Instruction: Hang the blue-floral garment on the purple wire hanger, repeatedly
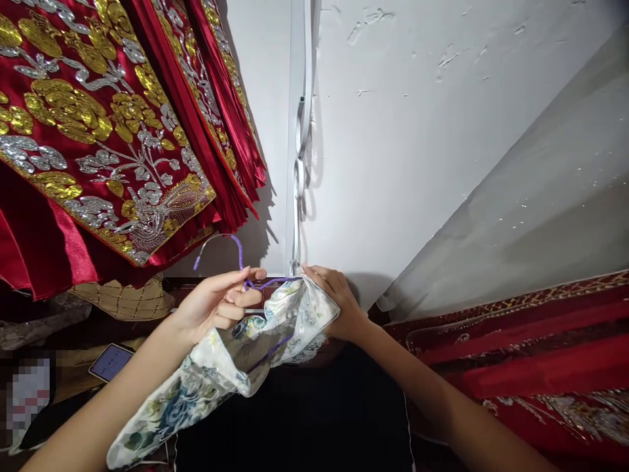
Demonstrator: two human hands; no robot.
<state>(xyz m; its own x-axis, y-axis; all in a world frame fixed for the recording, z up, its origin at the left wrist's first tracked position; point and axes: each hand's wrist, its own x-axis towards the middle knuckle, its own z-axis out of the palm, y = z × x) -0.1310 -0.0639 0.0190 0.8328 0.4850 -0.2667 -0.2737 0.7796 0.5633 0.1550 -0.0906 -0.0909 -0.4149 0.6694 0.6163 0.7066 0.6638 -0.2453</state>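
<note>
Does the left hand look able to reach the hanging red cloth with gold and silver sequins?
Probably yes: only the hook of the purple-wrapped wire hanger shows between the red cloth and left hand. That hand, holding the hanger, may need freeing.

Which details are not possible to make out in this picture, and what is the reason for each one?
All in the head view:
- Part of the right hand: hidden behind a fold of the floral fabric.
- The purple cord's path inside the fabric: partly hidden by the gathered folds.
- The phone-like device's screen text: too small to read.
- The red embroidered cloth's full extent: cut off by the left and top edges.
</note>
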